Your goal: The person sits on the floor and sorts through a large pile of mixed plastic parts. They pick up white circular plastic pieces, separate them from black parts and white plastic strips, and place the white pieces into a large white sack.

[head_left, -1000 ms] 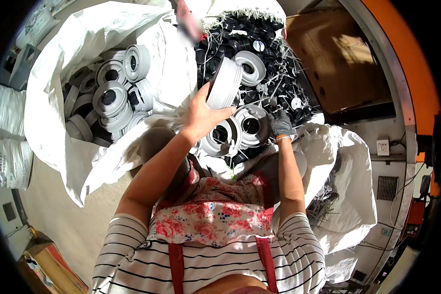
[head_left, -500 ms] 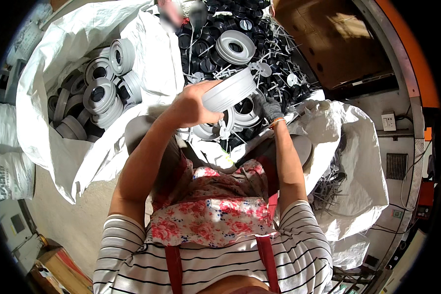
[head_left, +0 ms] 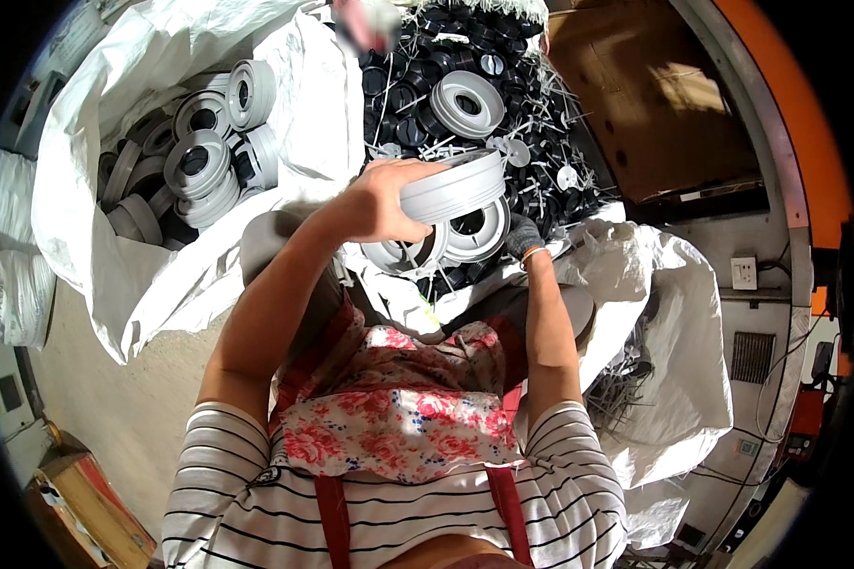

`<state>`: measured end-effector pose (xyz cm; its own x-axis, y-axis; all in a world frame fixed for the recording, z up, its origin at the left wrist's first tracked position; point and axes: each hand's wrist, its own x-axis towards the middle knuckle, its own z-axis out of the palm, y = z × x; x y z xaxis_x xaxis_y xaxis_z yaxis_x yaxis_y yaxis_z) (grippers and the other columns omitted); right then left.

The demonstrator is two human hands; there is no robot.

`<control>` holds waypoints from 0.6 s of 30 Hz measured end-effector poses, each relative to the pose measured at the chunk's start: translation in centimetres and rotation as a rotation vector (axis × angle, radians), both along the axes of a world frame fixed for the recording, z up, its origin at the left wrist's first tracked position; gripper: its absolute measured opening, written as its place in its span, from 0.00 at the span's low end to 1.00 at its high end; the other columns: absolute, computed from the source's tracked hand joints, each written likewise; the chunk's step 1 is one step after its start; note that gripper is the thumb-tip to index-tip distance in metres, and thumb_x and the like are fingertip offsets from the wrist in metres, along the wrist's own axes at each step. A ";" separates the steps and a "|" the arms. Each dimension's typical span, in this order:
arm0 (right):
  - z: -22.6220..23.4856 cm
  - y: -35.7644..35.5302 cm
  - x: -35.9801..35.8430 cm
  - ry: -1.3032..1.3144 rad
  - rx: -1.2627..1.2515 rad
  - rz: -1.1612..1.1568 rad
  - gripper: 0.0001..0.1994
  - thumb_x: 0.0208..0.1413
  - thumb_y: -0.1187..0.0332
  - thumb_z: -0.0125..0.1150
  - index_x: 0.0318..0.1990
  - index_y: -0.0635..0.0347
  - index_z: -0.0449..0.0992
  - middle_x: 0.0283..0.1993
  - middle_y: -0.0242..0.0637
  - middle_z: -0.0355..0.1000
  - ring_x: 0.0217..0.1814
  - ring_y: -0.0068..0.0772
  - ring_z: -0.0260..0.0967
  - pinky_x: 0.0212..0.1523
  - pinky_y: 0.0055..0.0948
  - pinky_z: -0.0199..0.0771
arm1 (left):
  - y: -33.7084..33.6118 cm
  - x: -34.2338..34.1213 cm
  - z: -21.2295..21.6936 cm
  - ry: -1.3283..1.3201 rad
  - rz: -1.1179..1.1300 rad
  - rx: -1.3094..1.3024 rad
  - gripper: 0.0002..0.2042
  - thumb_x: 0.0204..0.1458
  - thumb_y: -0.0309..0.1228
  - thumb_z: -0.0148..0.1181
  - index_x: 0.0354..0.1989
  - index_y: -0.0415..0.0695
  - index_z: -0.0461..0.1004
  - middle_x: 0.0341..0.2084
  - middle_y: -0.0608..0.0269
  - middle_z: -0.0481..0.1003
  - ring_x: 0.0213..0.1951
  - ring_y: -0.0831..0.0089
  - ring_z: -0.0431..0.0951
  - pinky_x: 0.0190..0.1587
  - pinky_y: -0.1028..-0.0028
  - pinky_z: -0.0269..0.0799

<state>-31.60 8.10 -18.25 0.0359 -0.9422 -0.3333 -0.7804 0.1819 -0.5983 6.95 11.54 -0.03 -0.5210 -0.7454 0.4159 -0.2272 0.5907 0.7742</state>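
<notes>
My left hand, bare, is closed on the left side of a light grey round plastic ring, tilted and held above the pile. Below it lie two more such rings: a grey ring with a dark centre and, partly behind my fingers, another grey ring. My right hand, in a grey glove, is at the right edge of the dark-centred ring; its fingers blend into the dark parts, so their grip is unclear. Farther off, a grey ring rests on the black round caps.
At the left, a white woven sack holds several grey rings. Thin white plastic sprues are scattered through the pile. Another white sack with sprues stands at the right, below a brown cardboard box. A blurred pinkish shape shows at the top.
The ring in my left hand has tipped flatter and dropped slightly. The dark-centred ring beneath shows more fully. My gloved right hand has shifted a little toward me. The whole view has shifted slightly.
</notes>
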 end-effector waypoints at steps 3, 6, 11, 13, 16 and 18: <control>-0.6 0.3 -1.3 0.183 -0.057 0.065 0.21 0.42 0.63 0.66 0.47 0.57 0.76 0.48 0.49 0.74 0.51 0.47 0.71 0.51 0.36 0.69 | -0.4 -0.8 0.0 0.055 -0.045 0.053 0.33 0.32 0.26 0.65 0.54 0.37 0.68 0.37 0.54 0.74 0.38 0.63 0.74 0.46 0.70 0.68; 2.3 -0.1 2.0 0.471 0.000 0.180 0.16 0.47 0.61 0.59 0.43 0.55 0.78 0.49 0.53 0.71 0.52 0.53 0.67 0.53 0.41 0.68 | -0.1 -0.2 0.9 0.128 -0.091 0.233 0.31 0.35 0.24 0.65 0.54 0.36 0.67 0.37 0.57 0.74 0.38 0.71 0.74 0.43 0.73 0.70; 8.9 1.3 5.2 0.670 -0.181 0.095 0.19 0.48 0.60 0.56 0.49 0.51 0.76 0.49 0.54 0.70 0.53 0.55 0.66 0.56 0.41 0.66 | 0.4 0.6 2.0 0.117 -0.035 0.513 0.28 0.37 0.23 0.65 0.53 0.37 0.68 0.36 0.62 0.75 0.37 0.78 0.73 0.40 0.75 0.70; 10.3 2.2 5.2 0.610 -0.339 -0.076 0.17 0.46 0.58 0.58 0.44 0.51 0.78 0.47 0.53 0.71 0.52 0.56 0.65 0.54 0.44 0.66 | 0.5 0.5 2.5 0.129 -0.061 0.566 0.25 0.38 0.23 0.65 0.50 0.37 0.69 0.34 0.63 0.75 0.35 0.78 0.73 0.39 0.75 0.71; 11.8 2.9 4.7 0.617 -0.607 -0.095 0.15 0.42 0.67 0.69 0.38 0.61 0.77 0.38 0.46 0.75 0.40 0.40 0.72 0.41 0.38 0.71 | 0.3 0.2 2.0 0.105 -0.052 0.552 0.23 0.39 0.24 0.65 0.48 0.36 0.70 0.33 0.64 0.75 0.35 0.79 0.73 0.39 0.76 0.70; 12.8 3.2 5.5 -0.151 -0.542 -0.211 0.12 0.46 0.68 0.67 0.36 0.64 0.77 0.34 0.42 0.75 0.35 0.38 0.72 0.40 0.35 0.71 | 0.1 0.3 1.3 0.140 -0.035 0.603 0.21 0.42 0.25 0.64 0.47 0.36 0.70 0.34 0.64 0.75 0.35 0.78 0.73 0.40 0.76 0.70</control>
